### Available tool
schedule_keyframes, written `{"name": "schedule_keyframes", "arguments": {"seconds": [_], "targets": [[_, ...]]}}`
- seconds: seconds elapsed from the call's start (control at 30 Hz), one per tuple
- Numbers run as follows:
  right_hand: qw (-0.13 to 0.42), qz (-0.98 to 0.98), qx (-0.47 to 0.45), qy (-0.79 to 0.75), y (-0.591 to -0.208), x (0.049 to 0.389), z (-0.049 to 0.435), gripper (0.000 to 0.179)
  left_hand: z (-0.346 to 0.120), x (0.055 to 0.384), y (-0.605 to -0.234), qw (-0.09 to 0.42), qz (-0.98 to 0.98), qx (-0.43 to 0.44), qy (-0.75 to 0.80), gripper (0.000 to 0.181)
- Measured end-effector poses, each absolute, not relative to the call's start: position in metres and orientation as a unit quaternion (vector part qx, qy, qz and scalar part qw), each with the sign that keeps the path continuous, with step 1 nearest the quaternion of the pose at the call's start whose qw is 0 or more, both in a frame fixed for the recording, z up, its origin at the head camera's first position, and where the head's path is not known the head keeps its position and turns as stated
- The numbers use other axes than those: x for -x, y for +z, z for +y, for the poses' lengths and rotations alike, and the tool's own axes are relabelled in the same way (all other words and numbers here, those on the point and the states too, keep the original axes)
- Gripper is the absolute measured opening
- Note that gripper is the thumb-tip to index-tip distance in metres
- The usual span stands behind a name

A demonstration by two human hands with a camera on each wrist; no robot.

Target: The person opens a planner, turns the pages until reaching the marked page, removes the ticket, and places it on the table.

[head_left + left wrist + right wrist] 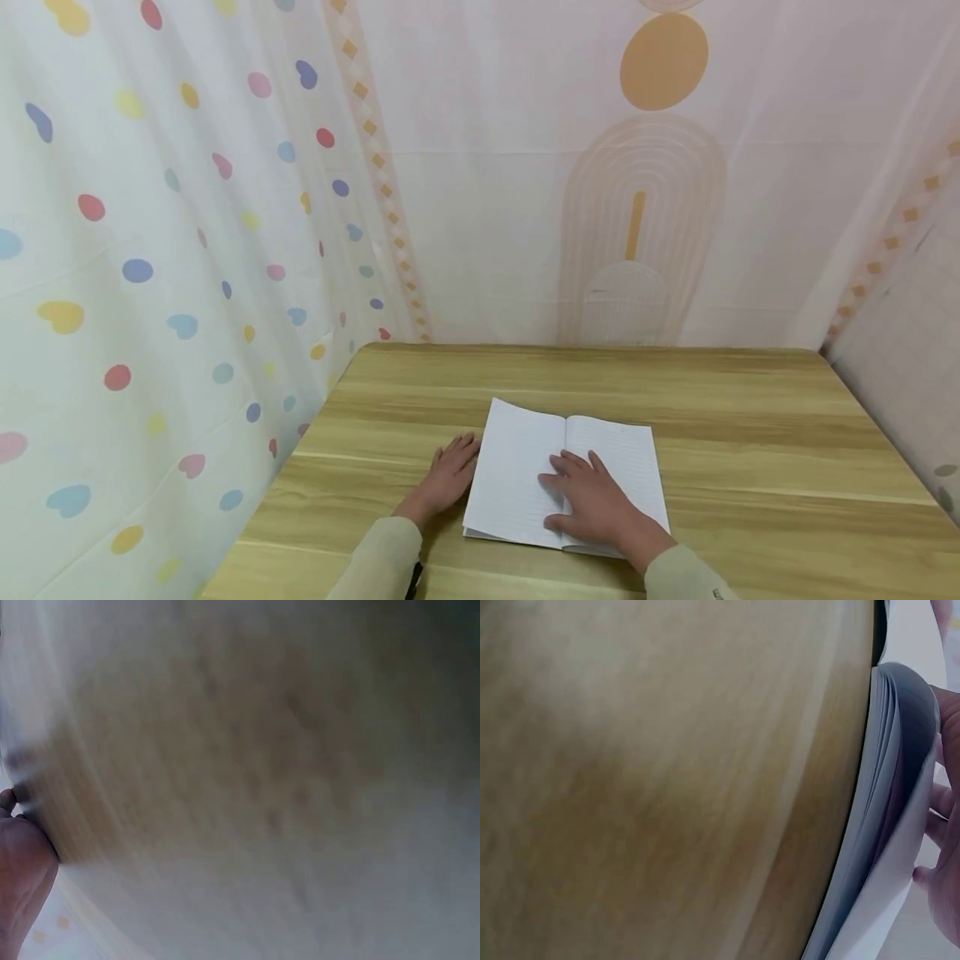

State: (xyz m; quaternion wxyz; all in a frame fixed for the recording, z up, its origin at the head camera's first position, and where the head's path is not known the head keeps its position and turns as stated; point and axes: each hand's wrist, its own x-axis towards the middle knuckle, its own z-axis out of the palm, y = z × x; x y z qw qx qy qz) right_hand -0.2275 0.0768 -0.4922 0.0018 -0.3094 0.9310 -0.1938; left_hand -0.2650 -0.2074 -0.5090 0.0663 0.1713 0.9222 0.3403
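While R hand point(592, 500), spread w/ no grip, rests ~4 o'clock on open lined notebook point(517, 467), prob. keeping pgs point(633, 454) flat, L hand point(450, 473) lies loose, empty, by 9 o'clock edge.

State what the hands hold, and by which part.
Nothing is held: the right hand rests on the open notebook, the left hand on the table beside it.

A curtained-off nook, home or otherwise unclear; polka-dot curtain point(172, 292) left; arch-printed curtain point(487, 233) behind the wood-grain desk point(757, 454)
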Motion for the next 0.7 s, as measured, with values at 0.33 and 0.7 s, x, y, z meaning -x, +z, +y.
{"name": "schedule_keyframes", "arguments": {"seconds": [0.33,0.7], "targets": [[-0.010,0.941,0.266,-0.211,-0.500,0.233,0.090,0.059,-0.208,0.262,-0.506,0.084,0.932,-0.179,0.303,0.080],[-0.011,0.971,0.115,-0.208,-0.503,0.249,0.150,0.071,-0.207,0.259,-0.505,0.089,0.931,-0.192,0.297,0.069]]}}
